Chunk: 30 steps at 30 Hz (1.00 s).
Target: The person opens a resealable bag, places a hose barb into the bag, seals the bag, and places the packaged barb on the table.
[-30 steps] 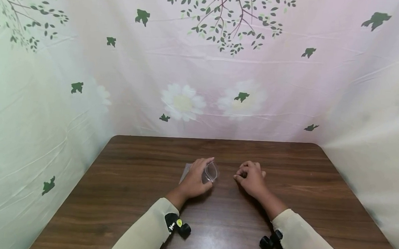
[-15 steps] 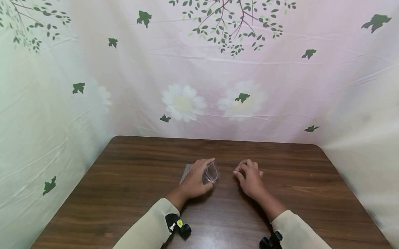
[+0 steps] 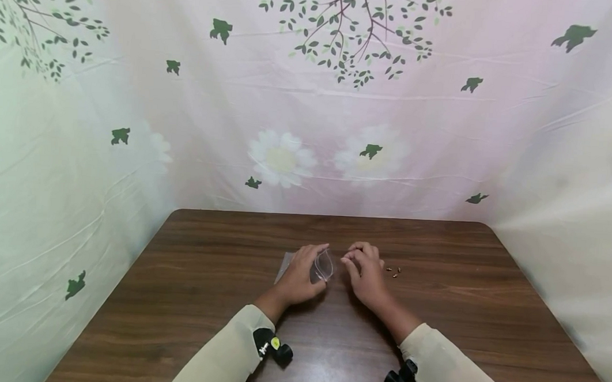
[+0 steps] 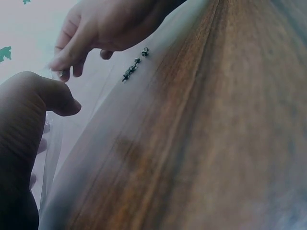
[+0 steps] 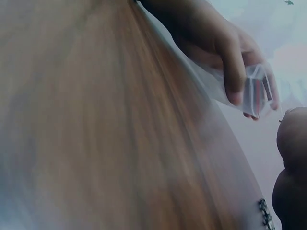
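My left hand (image 3: pixel 297 276) holds a clear zip-seal bag (image 3: pixel 324 265) with its mouth spread and facing right. Thumb and fingers are on either side of the bag's mouth; in the right wrist view, a red line runs along the seal of the bag (image 5: pixel 252 96). Just right of the mouth is my right hand (image 3: pixel 366 278), thumb and fingertips brought together. A tiny piece (image 4: pixel 61 73) shows at those fingertips in the left wrist view, too small to identify. Behind the right hand, several small brass-coloured metal pieces (image 3: pixel 395 276) lie on the table.
The brown wood-grain table (image 3: pixel 186 300) spreads around both hands. A pale printed cloth (image 3: pixel 310 110) hangs behind its far edge and along both sides. Each wrist carries a black camera mount (image 3: pixel 283 356).
My right hand has moved left towards the bag's mouth, bringing the small metal pieces on the table into sight. The left hand and the bag have stayed in place.
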Each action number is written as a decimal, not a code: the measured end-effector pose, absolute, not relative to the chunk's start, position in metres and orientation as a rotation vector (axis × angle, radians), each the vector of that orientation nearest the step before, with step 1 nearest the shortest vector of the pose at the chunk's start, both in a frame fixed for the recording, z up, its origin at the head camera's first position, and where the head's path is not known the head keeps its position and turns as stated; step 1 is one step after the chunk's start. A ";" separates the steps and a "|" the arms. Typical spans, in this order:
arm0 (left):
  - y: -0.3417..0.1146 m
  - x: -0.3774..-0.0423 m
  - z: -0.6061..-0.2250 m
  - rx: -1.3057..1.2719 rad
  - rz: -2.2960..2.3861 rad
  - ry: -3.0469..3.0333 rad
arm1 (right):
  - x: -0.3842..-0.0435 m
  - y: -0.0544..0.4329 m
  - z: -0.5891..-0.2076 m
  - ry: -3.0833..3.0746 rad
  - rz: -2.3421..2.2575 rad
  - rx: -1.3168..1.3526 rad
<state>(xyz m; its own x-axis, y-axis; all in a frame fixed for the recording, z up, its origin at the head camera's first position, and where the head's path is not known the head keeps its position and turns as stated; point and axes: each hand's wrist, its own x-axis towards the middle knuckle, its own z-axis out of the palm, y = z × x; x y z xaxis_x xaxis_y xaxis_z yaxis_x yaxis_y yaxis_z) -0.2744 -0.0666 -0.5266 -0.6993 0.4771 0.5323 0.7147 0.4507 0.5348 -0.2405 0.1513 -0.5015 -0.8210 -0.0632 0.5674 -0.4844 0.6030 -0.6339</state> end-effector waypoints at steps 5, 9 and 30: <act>-0.068 -0.265 -0.514 -1.021 -1.095 -2.430 | -0.240 0.136 -0.504 -2.274 1.148 0.479; -0.068 -0.263 -0.510 -1.006 -1.079 -2.475 | -0.239 0.130 -0.506 -2.248 1.159 0.504; -0.066 -0.258 -0.503 -0.974 -1.064 -2.515 | -0.237 0.175 -0.508 -2.312 1.193 0.434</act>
